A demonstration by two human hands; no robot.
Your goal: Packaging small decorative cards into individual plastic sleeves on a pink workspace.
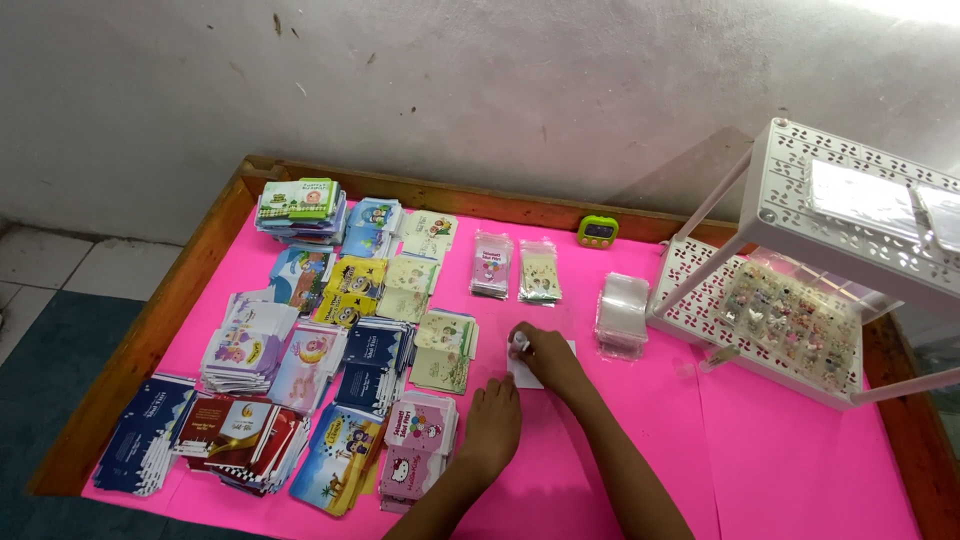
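Single head-worn view, looking steeply down and forward, pink-covered table (780, 440) at arm's reach; grey wall (450, 90) beyond, facing camera

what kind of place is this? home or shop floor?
Likely a small home packing or craft workstation: stacks of printed cards on a pink-covered table, a pile of clear sleeves, and a white plastic rack against a scuffed wall.
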